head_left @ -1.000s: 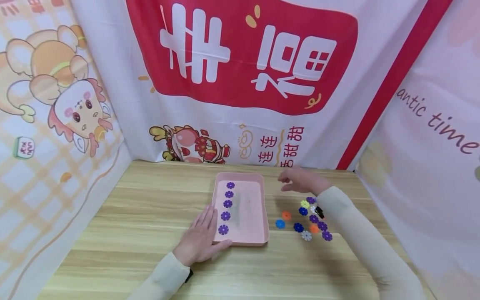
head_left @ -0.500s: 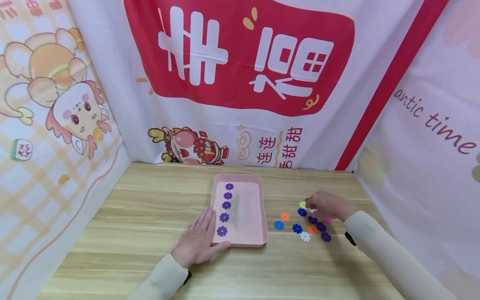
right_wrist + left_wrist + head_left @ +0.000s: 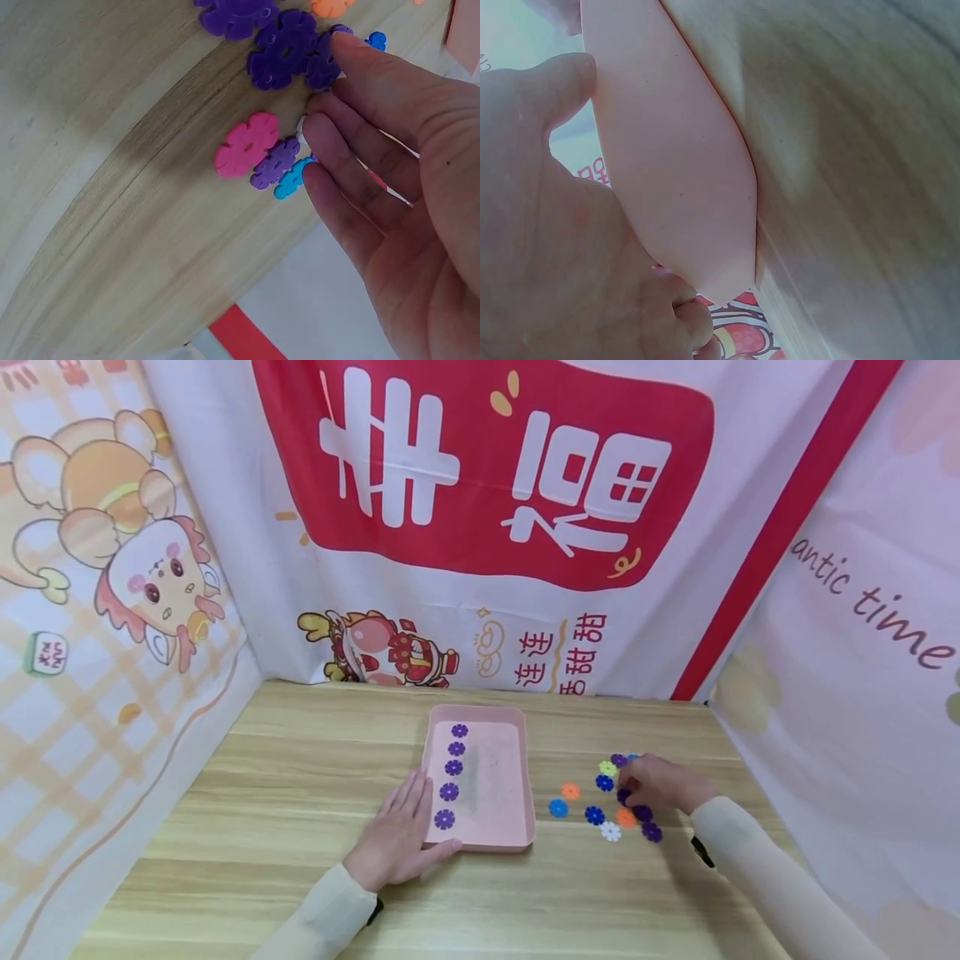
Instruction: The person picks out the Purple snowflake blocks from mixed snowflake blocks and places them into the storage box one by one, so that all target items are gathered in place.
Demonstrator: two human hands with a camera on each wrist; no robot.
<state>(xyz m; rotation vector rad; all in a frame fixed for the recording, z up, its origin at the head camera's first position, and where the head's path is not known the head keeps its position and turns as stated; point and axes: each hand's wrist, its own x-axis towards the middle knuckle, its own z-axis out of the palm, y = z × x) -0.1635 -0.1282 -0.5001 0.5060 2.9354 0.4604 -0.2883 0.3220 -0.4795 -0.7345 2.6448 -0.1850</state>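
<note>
My right hand (image 3: pixel 663 781) is over the loose plastic snowflake pieces, thumb and fingertips pinching a purple snowflake piece (image 3: pixel 322 64). In the right wrist view another purple piece (image 3: pixel 283 49) lies right beside it, with a pink piece (image 3: pixel 247 145) below. My left hand (image 3: pixel 393 839) lies with fairly straight fingers along the left side of a pink tray (image 3: pixel 498 835), thumb at its near edge. Inside the tray, several purple snowflake pieces (image 3: pixel 453 767) form a column along the left. In the left wrist view the thumb (image 3: pixel 570 82) touches the tray's rim.
Around the right hand lie more snowflake pieces: orange (image 3: pixel 571 791), light blue (image 3: pixel 558 808), dark blue (image 3: pixel 595 815), white (image 3: pixel 611 832) and yellow (image 3: pixel 607 768). Printed cloths hang behind the wooden table (image 3: pixel 285 777) and on both sides.
My right hand has come from the back of the table, right of the tray, down to the loose pieces, and its fingertips have moved onto a purple one. The left hand stays put.
</note>
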